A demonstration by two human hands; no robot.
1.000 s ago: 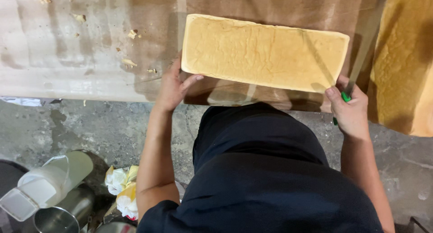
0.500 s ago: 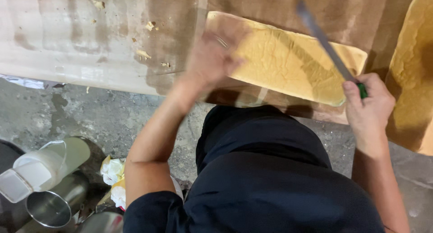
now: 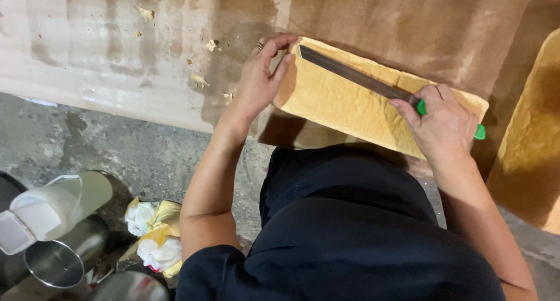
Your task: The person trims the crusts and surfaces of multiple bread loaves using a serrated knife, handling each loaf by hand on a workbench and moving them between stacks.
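1. Brown paper covers the desk (image 3: 146, 73), pale on its left stretch and darker brown toward the right, and its near edge runs just in front of the person's dark-clothed body.
2. On the paper, close to that near edge, lies a flat rectangular slab of yellow sponge cake (image 3: 344, 105), set slightly askew so that its right end sits nearer the edge than its left.
3. A long knife (image 3: 356, 76) with a dark blade lies across the top of the slab, its tip at the slab's far left corner and its green handle toward the right end.
4. The right hand (image 3: 443, 126) is closed around the knife's handle, with only bits of green showing beside the fingers.
5. The left hand (image 3: 259, 79) rests against the slab's left end, fingers curled over the far corner and thumb against the side, close by the blade's tip.
6. Small cake crumbs (image 3: 201, 79) lie scattered on the paper to the left of that hand and toward the far side of the desk.
7. A second yellow cake slab (image 3: 534, 143) shows at the right end of the desk, cut off by the frame.
8. Below the desk, the grey concrete floor (image 3: 116, 149) holds metal cans (image 3: 55, 263), a whitish plastic container (image 3: 46, 207) and crumpled yellow-and-white wrappers (image 3: 154, 237).
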